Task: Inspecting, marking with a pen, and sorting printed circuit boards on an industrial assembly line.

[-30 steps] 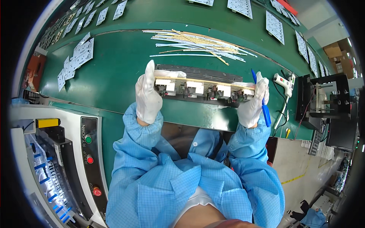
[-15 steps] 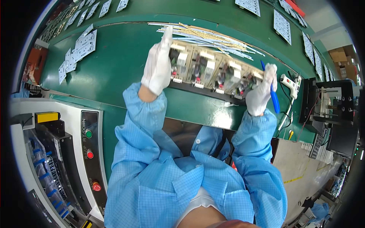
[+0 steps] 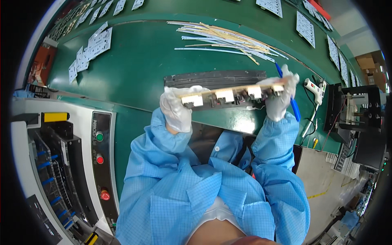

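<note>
A circuit board panel (image 3: pixel 224 96) with several repeated sections, each bearing white and dark components, is raised off the bench and tipped nearly edge-on. My left hand (image 3: pixel 177 108), in a white glove, grips its left end. At the other end, my gloved right hand (image 3: pixel 278 102) is closed on the panel, with a blue pen (image 3: pixel 295 110) also tucked in that hand. Behind the panel, a long black tray-like fixture (image 3: pixel 216 76) lies on the green bench, its near part hidden by the panel and my left hand.
Thin white and tan strips (image 3: pixel 228 38) lie in a loose pile beyond the fixture. A glue gun (image 3: pixel 315 90) with its cable sits at right, beside a black machine (image 3: pixel 359 106). White boards (image 3: pixel 99 44) stand at far left; a machine's button panel (image 3: pixel 102 151) is nearer.
The panel has come up off the black fixture and tilted from showing its component face to nearly edge-on. My left hand has moved nearer to me and to the right, exposing the fixture.
</note>
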The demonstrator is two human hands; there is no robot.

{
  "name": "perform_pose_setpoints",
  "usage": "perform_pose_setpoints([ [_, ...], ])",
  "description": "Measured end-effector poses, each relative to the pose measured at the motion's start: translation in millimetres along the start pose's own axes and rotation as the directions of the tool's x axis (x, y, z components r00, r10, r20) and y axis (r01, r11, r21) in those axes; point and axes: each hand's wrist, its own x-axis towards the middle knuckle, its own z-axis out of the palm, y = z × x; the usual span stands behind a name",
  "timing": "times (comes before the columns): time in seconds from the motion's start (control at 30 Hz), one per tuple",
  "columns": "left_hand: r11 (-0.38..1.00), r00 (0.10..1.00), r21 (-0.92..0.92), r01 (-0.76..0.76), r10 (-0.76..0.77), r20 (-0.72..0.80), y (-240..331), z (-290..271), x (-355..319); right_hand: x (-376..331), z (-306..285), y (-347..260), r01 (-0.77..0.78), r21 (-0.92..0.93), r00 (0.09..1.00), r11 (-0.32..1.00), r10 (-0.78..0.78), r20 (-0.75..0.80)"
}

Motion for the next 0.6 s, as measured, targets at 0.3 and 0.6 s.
perform_pose_setpoints([
  [0.3,0.892,0.683,-0.024,-0.452,0.363,0.634,2.7,-37.2,-24.5,-70.2,-24.1,-0.4,0.201,0.196,0.963,0.96,-0.229,0.138],
  [0.6,0.849,0.991,0.515,-0.12,0.073,0.11,24.4,-5.9,5.3,-26.6,3.7,-47.4,0.134,0.112,0.991,0.985,-0.134,-0.011],
])
